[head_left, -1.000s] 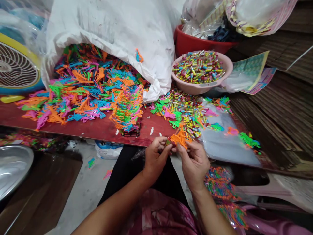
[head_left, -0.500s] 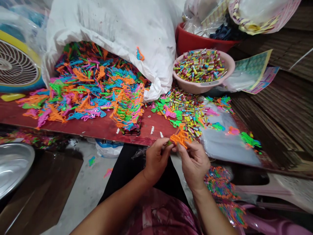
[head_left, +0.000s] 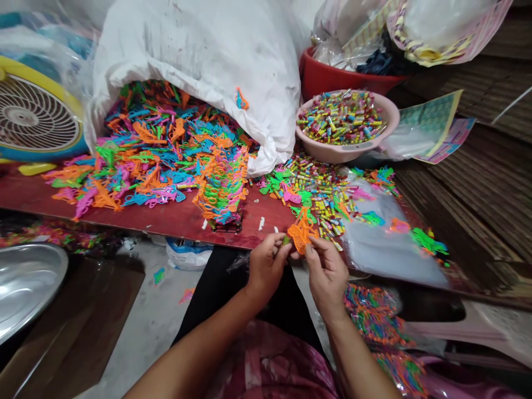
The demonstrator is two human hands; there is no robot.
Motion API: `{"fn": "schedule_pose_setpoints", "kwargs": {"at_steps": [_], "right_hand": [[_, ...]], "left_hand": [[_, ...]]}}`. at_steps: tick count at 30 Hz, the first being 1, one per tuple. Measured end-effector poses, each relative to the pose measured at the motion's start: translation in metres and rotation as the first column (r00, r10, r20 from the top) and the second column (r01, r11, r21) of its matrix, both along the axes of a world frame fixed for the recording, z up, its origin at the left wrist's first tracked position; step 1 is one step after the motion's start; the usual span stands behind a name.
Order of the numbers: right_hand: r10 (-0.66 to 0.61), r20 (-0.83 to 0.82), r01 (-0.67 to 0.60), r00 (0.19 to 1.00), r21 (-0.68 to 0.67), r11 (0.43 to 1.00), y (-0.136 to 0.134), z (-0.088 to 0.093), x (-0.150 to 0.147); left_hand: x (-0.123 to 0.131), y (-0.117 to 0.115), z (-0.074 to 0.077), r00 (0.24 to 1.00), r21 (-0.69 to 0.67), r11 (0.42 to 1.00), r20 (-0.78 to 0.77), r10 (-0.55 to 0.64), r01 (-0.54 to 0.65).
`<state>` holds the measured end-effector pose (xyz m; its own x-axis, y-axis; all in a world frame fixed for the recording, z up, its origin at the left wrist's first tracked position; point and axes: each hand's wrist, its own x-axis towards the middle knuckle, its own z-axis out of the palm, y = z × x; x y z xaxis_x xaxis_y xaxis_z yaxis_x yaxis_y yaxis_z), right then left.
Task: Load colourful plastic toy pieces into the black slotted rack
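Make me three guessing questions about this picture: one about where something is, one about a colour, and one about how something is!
1. Where is the pink basin?
A. In the person's lap
B. On the floor
C. To the right of the white sack

2. What colour is the plastic piece between the left hand and the right hand?
A. Orange
B. White
C. Black

3. How is the white sack?
A. Tied shut
B. Open, with coloured plastic pieces spilling out
C. Folded flat

Answers:
1. C, because the basin stands just right of the sack.
2. A, because the piece shows bright orange.
3. B, because the pieces lie heaped from its open mouth onto the red board.
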<state>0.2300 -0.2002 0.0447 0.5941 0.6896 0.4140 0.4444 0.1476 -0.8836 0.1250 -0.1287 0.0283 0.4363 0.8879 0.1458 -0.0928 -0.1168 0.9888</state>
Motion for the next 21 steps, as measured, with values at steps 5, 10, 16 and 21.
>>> {"fn": "schedule_pose_setpoints", "kwargs": {"at_steps": [5, 10, 16, 21], "right_hand": [[0.010, 0.175, 0.002, 0.985, -0.064, 0.998, -0.003, 0.004, -0.006], [0.005, 0.166, 0.004, 0.986, -0.056, 0.998, 0.001, 0.009, -0.005], [0.273, 0.136, -0.258, 0.952, -0.117, 0.959, 0.018, 0.020, 0.005], [0.337, 0.069, -0.331, 0.939, -0.078, 0.940, 0.030, 0.013, -0.001]], "left_hand": [[-0.003, 0.008, 0.000, 1.000, -0.009, 1.000, -0.010, 0.016, -0.016], [-0.011, 0.018, 0.003, 0.996, -0.064, 0.995, 0.056, -0.073, 0.076], [-0.033, 0.026, 0.018, 0.964, -0.146, 0.955, 0.109, -0.243, 0.258], [-0.051, 0.031, 0.020, 0.952, -0.052, 0.951, 0.008, -0.306, 0.306]]}}
